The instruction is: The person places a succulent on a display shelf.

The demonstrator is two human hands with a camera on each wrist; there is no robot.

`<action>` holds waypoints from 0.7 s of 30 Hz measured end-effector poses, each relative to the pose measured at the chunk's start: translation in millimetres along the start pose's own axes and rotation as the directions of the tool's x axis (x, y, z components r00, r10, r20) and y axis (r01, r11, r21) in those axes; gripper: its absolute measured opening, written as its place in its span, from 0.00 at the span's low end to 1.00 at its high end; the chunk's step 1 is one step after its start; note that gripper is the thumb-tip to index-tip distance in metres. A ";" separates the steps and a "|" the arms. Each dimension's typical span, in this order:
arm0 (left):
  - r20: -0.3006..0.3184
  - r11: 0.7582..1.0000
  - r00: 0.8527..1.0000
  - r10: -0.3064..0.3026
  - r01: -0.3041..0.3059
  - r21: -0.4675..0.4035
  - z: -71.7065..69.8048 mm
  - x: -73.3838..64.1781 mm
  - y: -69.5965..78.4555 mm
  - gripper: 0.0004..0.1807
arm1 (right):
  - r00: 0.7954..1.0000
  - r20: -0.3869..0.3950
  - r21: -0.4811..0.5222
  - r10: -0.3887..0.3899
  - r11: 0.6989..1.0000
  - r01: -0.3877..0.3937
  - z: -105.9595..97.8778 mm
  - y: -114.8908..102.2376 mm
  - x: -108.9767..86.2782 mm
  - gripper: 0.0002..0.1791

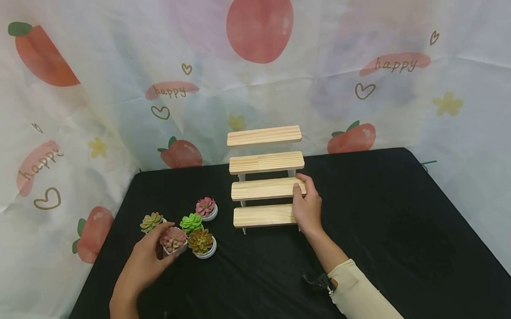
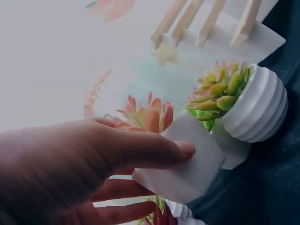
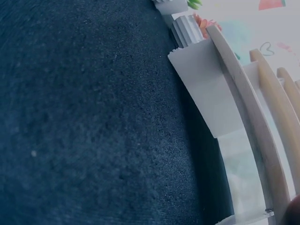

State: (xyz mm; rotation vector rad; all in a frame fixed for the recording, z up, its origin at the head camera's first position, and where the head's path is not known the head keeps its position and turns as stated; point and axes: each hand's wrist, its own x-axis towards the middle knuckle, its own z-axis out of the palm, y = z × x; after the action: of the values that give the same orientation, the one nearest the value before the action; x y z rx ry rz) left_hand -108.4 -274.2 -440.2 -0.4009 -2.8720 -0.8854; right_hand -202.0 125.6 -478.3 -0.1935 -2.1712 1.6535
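Observation:
My left hand (image 1: pixel 147 262) pinches a white angular pot (image 2: pixel 183 161) holding a pink succulent (image 1: pixel 173 240), thumb on one side and fingers on the other. Around it stand a bright green succulent (image 1: pixel 191 223), a brownish-green one (image 1: pixel 201 240) in a ribbed round pot, a pink-red one (image 1: pixel 205 206) and a pale green one (image 1: pixel 151 222) partly behind my left hand. A tiered display stand (image 1: pixel 262 190) with several light wooden shelves and white supports stands mid-table. My right hand (image 1: pixel 308 204) grips its right end at the lower shelves, thumb over the wood.
The stand and potted plants are on a table with a black cloth (image 1: pixel 380 230). A patterned fabric backdrop (image 1: pixel 304 97) hangs behind the table and along its left side. A dark strap (image 1: pixel 321 283) circles the right wrist.

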 end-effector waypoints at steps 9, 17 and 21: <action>-0.143 0.993 0.986 0.080 -0.091 -0.072 -1.5 15.0 5.3 0.41 | 1.000 -0.010 -0.002 -0.017 1.000 0.017 -1.1 3.7 0.7 0.18; -0.203 0.978 0.971 0.124 -0.154 -0.139 2.1 41.8 24.5 0.44 | 1.000 -0.012 -0.005 -0.020 1.000 0.020 -0.1 2.2 0.8 0.18; -0.194 0.969 0.974 0.121 -0.158 -0.192 5.0 55.9 37.1 0.44 | 1.000 -0.011 -0.018 -0.017 1.000 0.017 1.0 1.9 0.9 0.18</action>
State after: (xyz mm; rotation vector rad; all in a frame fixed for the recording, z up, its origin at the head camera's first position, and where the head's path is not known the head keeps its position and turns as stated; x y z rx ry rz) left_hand -151.7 -229.7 -414.3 -0.5079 -2.5612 -1.1344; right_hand -203.4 125.6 -480.1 -0.1881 -2.1742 1.6207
